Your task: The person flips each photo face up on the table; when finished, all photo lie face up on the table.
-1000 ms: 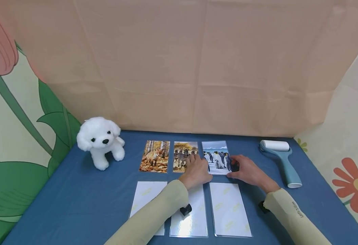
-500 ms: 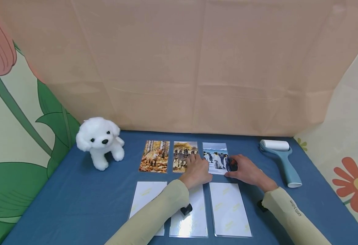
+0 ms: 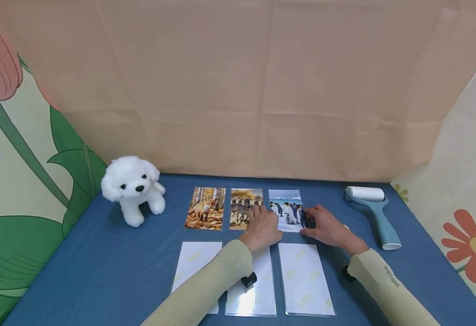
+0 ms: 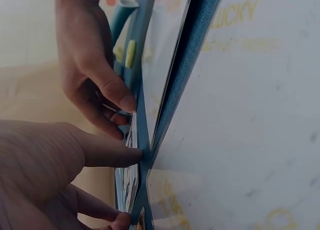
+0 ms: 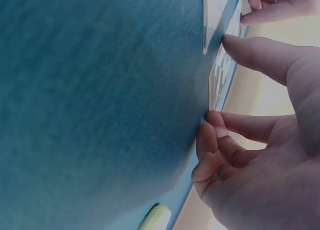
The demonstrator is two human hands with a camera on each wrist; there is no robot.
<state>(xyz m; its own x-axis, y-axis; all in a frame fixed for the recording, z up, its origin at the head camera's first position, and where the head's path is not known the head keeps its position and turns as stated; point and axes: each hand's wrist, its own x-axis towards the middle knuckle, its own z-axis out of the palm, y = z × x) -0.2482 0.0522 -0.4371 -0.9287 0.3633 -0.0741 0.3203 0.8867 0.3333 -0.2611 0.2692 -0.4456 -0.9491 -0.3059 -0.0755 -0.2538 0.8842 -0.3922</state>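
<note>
A penguin picture card (image 3: 285, 210) lies flat at the right end of the far row. My left hand (image 3: 261, 229) reaches to its left side, thumb at the near corner, fingers over the zebra picture card (image 3: 238, 206). In the left wrist view, the thumb and a finger of the left hand (image 4: 60, 155) touch down beside the cards. My right hand (image 3: 328, 227) is at the penguin card's right side. In the right wrist view, thumb and index finger of the right hand (image 5: 265, 125) stand apart at the card's edges. A fox picture card (image 3: 205, 208) lies farther left.
Three white sheets form a nearer row: left (image 3: 197, 260), middle (image 3: 258, 294), partly under my left sleeve, and right (image 3: 305, 278). A blue-handled roller (image 3: 380, 217) lies right. A small pale-green object (image 5: 156, 218) is beside my right hand. A white plush dog (image 3: 134, 188) sits left.
The penguin card has shifted very slightly on the table, with both hands staying at its sides. The other cards and sheets have not moved.
</note>
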